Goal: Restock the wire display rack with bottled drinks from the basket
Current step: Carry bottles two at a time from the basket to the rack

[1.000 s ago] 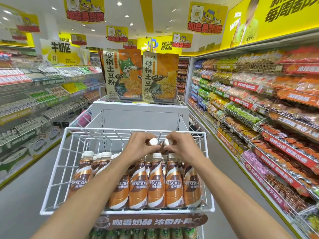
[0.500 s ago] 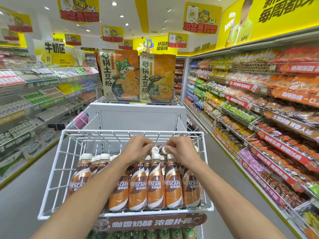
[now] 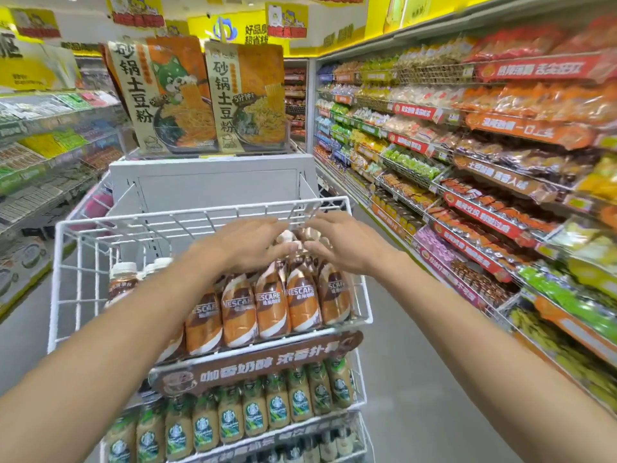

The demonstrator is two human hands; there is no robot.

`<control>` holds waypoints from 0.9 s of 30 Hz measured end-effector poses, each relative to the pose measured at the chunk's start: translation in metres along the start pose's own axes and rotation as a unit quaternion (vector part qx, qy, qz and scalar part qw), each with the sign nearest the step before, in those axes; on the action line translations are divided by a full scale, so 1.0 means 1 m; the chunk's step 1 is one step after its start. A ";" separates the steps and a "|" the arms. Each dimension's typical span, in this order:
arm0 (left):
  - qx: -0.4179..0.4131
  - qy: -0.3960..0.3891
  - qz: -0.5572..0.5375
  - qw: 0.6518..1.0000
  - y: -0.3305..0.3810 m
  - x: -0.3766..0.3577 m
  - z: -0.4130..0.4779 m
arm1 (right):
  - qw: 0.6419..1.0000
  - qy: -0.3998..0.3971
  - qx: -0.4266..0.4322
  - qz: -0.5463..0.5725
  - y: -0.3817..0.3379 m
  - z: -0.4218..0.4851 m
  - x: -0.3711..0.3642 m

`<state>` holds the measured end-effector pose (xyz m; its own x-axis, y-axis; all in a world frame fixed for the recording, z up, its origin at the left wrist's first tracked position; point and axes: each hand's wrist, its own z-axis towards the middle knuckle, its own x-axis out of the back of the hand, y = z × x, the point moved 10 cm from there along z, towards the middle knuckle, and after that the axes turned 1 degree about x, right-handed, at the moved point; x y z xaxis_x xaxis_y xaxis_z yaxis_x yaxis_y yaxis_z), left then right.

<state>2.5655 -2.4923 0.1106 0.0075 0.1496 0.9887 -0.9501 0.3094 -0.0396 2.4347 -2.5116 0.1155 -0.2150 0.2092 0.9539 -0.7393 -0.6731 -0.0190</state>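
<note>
The white wire display rack [image 3: 187,216] stands right in front of me. Its top tier holds brown and orange Nescafé bottles [image 3: 271,304], packed on the right and sparse on the left. My left hand [image 3: 242,245] and my right hand [image 3: 345,243] hover side by side over the back of that row. Their fingers are spread and their thumbs sit close to two white caps [image 3: 287,236] between them. Neither hand is closed around a bottle. The basket is out of view.
A brown sign strip [image 3: 260,365] fronts the top tier, with green-label Starbucks bottles [image 3: 260,412] on the tier below. A grey cabinet [image 3: 213,182] with noodle packs stands behind the rack. Snack shelves [image 3: 484,168] line the right of the aisle, more shelves the left.
Both hands gripped bottle caps at the back of the row; now their fingers have spread off the caps. My view has tilted down, showing the lower tiers.
</note>
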 end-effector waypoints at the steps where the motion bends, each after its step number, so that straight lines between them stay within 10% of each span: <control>1: -0.018 0.010 0.006 1.000 0.015 0.000 0.005 | 1.000 0.003 -0.017 -0.016 0.010 -0.014 0.004; 17: -0.218 -0.106 -0.040 0.969 0.541 -0.127 0.060 | 0.879 -0.153 -0.449 -0.054 0.324 -0.561 0.025; 27: -0.329 -0.227 -0.081 0.913 0.867 -0.250 0.025 | 0.795 -0.203 -0.572 -0.011 0.425 -0.866 0.027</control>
<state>1.7321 -2.2844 -0.1673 -0.1416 -0.3064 0.9413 -0.5531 0.8131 0.1815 1.5625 -2.1779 -0.1262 -0.1425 -0.1908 0.9712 -0.8863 0.4615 -0.0394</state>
